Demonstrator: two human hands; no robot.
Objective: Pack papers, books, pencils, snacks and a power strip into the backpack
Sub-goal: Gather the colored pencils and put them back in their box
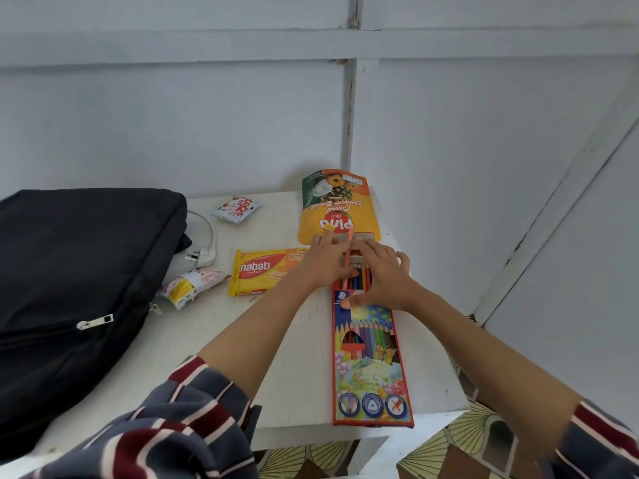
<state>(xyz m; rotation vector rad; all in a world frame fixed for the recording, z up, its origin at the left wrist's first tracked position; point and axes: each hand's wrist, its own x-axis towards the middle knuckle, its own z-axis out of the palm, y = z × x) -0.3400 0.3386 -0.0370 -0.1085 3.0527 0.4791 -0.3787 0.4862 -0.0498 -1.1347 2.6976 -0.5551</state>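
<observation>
A coloured-pencil box (371, 368) lies lengthwise on the white table (297, 347), its far end open with pencils showing. My left hand (326, 262) pinches a pink-orange pencil (350, 242) that stands up at the box's open end. My right hand (382, 276) rests on that end with its fingers spread and its thumb on the box's left edge. The black backpack (69, 288) lies zipped on the left. A white plug and cable (204, 258) stick out from behind the backpack.
Several snacks lie on the table: a yellow Nabati wafer pack (266, 271), a Pina biscuit pouch (337, 209) against the wall, a small white-red packet (237, 209) and a crumpled wrapper (190, 288). The table's front edge meets patterned floor (466, 433).
</observation>
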